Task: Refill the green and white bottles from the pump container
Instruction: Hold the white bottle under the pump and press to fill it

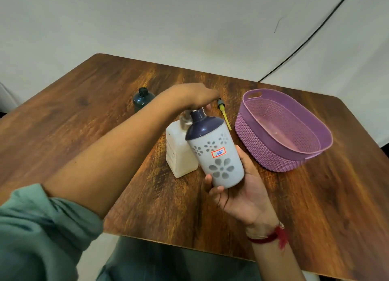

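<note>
My right hand (242, 188) grips a white bottle (216, 154) with grey flower cut-outs, a navy top and a small "35" label. The bottle is lifted off the table and tilted left, its neck under the pump spout. The pump container (179, 154), a pale square jug, stands just left of it. My left hand (189, 97) is curled down over the pump head, which it mostly hides. A dark green bottle (142, 99) stands uncapped at the back left, partly behind my forearm.
A loose dispenser cap with a yellow tube (225, 116) lies on the wooden table (84, 112) between the bottles and a purple woven basket (284, 154) on the right. A black cable runs down the wall behind.
</note>
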